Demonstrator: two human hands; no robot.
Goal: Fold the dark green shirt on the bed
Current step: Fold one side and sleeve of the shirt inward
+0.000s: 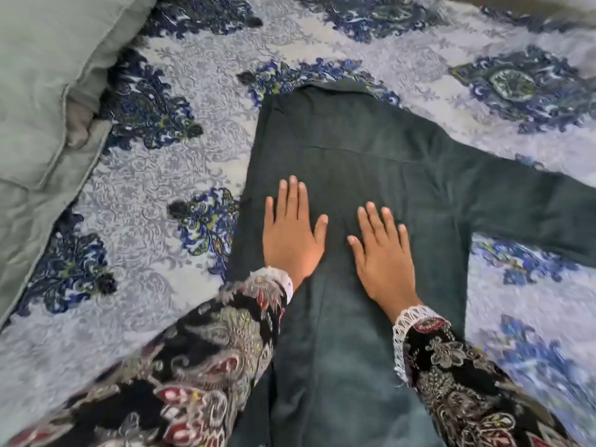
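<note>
Head view shows the dark green shirt (pixel 371 162) spread on the bedspread (pixel 193 156), one sleeve out toward 3 o'clock. Left hand (pixel 290 233) and right hand (pixel 380 256) press flat, fingers straight. Soft, limp and light, it is probably best taken at that sleeve's edge.

One dark green shirt (pixel 351 162) is lying on one bed (pixel 193 150); two hands (left hand (pixel 290 233), right hand (pixel 380 259)) are pressing it, beside one grey-green pillow (pixel 45 75).

Both hands (left hand (pixel 292 235), right hand (pixel 382 254)) rest side by side on the shirt (pixel 371 150), pillow (pixel 42 91) far left.
</note>
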